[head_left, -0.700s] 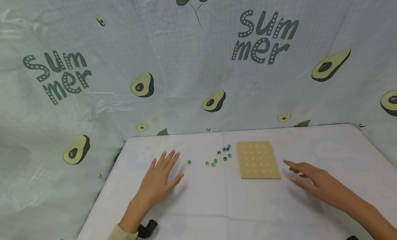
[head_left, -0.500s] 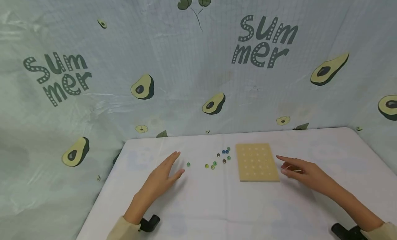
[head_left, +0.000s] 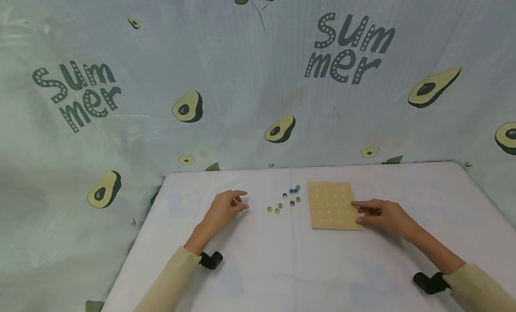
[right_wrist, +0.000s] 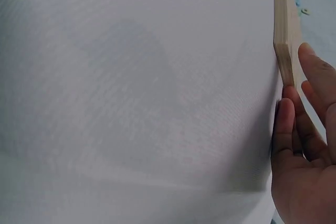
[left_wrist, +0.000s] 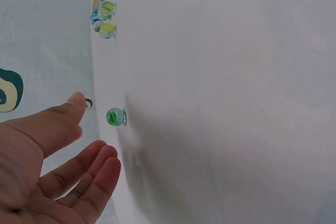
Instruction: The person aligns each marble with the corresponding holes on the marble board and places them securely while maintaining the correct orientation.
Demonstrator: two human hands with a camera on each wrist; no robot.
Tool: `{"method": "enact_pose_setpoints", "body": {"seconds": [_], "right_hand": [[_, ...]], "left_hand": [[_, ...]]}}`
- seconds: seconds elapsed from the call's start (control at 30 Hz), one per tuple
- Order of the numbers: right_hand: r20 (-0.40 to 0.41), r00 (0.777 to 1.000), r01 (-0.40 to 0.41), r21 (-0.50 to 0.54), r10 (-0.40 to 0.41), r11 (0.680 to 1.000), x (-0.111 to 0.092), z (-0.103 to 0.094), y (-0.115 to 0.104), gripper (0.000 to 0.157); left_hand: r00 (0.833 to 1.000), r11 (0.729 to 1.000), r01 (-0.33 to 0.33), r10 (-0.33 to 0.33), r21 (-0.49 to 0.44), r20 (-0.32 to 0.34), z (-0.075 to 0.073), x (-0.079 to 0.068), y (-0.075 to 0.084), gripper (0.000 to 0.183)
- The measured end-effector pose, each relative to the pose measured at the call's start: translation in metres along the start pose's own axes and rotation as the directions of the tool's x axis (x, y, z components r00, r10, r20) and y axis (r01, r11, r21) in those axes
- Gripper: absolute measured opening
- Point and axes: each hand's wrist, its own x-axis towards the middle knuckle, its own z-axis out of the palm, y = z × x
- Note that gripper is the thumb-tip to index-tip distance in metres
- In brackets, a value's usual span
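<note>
My left hand (head_left: 223,210) hovers low over the table, left of the marbles, its fingers loosely bent with nothing between them. In the left wrist view a green-swirled glass marble (left_wrist: 114,117) lies just beyond the parted thumb and fingers, not touched; in the head view that hand hides it. My right hand (head_left: 388,216) is at the right edge of a flat square wooden board (head_left: 331,206) with rows of shallow dimples. Its fingers (right_wrist: 286,109) meet the board's side, while the thumb lies over the near right corner, apparently not pressing.
Several more glass marbles, among them a yellow one (head_left: 269,209), a blue one (head_left: 296,191) and a brown one (head_left: 292,203), lie scattered between the left hand and the board. A white cloth (head_left: 262,267) covers the table. A printed curtain (head_left: 234,79) hangs behind.
My left hand has moved forward and right to the lone green marble, its spread fingers drawing together. The right hand has moved left, from beside the board to its edge.
</note>
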Motion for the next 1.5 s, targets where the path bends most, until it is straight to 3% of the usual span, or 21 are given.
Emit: {"method": "enact_pose_setpoints", "body": {"seconds": [0.13, 0.33, 0.57, 0.7, 0.93, 1.13, 1.27, 1.4, 1.5], "right_hand": [[-0.01, 1.0, -0.004, 0.002, 0.004, 1.0, 0.003, -0.001, -0.002, 0.053], [0.014, 0.999, -0.037, 0.029, 0.036, 0.999, 0.006, 0.002, 0.001, 0.056], [0.009, 0.999, -0.048, 0.021, 0.048, 0.999, 0.005, -0.004, 0.004, 0.057], [0.043, 0.998, -0.041, 0.037, 0.04, 0.998, 0.007, -0.007, 0.007, 0.059], [0.061, 0.997, -0.044, 0.054, 0.041, 0.998, 0.007, -0.008, 0.009, 0.059], [0.052, 0.999, -0.019, 0.054, 0.016, 0.998, 0.008, -0.007, 0.006, 0.058], [0.027, 0.998, 0.062, -0.032, -0.061, 0.998, 0.011, -0.006, 0.005, 0.055], [0.031, 0.99, 0.144, -0.165, -0.141, 0.976, 0.015, -0.006, 0.005, 0.058], [0.062, 0.988, 0.149, -0.206, -0.139, 0.967, 0.017, -0.005, 0.007, 0.067]], "left_hand": [[0.999, 1.0, 0.028, -0.028, -0.003, 0.026, -0.002, 0.011, -0.001, 0.034], [0.999, 0.998, 0.037, -0.036, -0.042, 0.034, -0.002, 0.012, -0.014, 0.025], [0.994, 0.99, -0.044, 0.057, -0.133, 0.09, -0.005, 0.027, -0.027, 0.019], [0.991, 0.988, -0.06, 0.077, -0.144, 0.112, -0.005, 0.032, -0.034, 0.017], [0.99, 0.988, -0.08, 0.094, -0.131, 0.109, 0.0, 0.032, -0.035, 0.015], [0.995, 0.993, -0.049, 0.058, -0.106, 0.082, 0.0, 0.028, -0.032, 0.015], [0.997, 0.994, -0.033, 0.04, -0.106, 0.062, -0.003, 0.022, -0.028, 0.016], [0.999, 0.989, -0.023, 0.029, -0.148, 0.039, -0.004, 0.018, -0.023, 0.016], [0.999, 0.983, -0.035, 0.038, -0.183, 0.014, -0.005, 0.016, -0.019, 0.016]]}}
